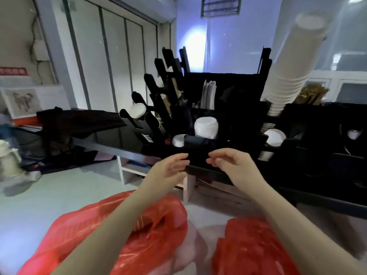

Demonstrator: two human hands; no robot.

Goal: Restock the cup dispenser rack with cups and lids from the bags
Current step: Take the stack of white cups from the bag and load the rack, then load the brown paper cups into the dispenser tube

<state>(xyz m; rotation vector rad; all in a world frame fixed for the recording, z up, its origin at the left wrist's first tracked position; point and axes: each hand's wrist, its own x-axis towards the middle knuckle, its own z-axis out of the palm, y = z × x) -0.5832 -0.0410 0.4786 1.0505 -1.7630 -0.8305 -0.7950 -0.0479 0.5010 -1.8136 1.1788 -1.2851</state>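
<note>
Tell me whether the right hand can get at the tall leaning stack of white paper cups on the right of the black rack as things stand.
Probably yes. The right hand is empty and open in front of the black rack, and nothing lies between it and the tall white cup stack up to its right.

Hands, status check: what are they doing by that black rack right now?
Left hand and right hand open, empty, at the rack front. Tall white cup stack loaded. Red bags below. Nothing in the way.

bags (151,231) before rack (224,120), cups (286,76) in rack
</note>
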